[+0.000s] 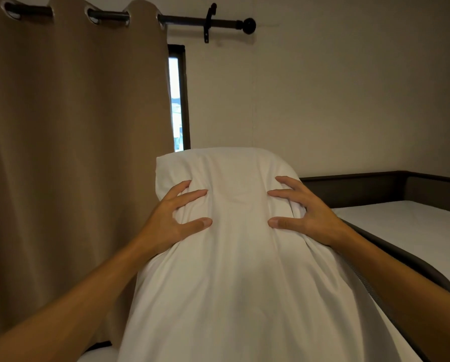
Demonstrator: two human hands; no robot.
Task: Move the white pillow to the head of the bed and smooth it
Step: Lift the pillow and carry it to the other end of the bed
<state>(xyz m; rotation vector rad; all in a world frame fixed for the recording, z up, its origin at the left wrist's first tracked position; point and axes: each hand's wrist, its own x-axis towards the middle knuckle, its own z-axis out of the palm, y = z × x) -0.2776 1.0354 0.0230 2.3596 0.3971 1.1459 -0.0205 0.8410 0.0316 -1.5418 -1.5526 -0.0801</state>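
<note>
- White cotton-looking fabric fills the middle of the view: the white pillow [234, 244] is held up on end in front of the person, its top edge level with the bottom of the window [178, 100] and its lower part running out of the frame below.
- The pillow is off the mattress [406, 223], which lies to the right inside a dark bed frame [354, 189]; which end is the head cannot be told from here.
- To do the carry well, I would keep both grips level so the filling does not slump to one side, lower the pillow flat against the frame's end, and only then let go and stroke outward from the centre.
- The loose case below the hands looks likely to drag or fold under, so it should be set down last.
- The left hand [174, 218] clasps the pillow's left side, fingers spread and dug into the fabric, thumb pointing inward.
- The right hand [302, 212] mirrors it on the right side, also gripping, with creases gathering under the fingers.
- Both forearms reach forward and upward, elbows low, wrists angled inward.
- A tan curtain [75, 152] hangs just behind on the left.
</note>
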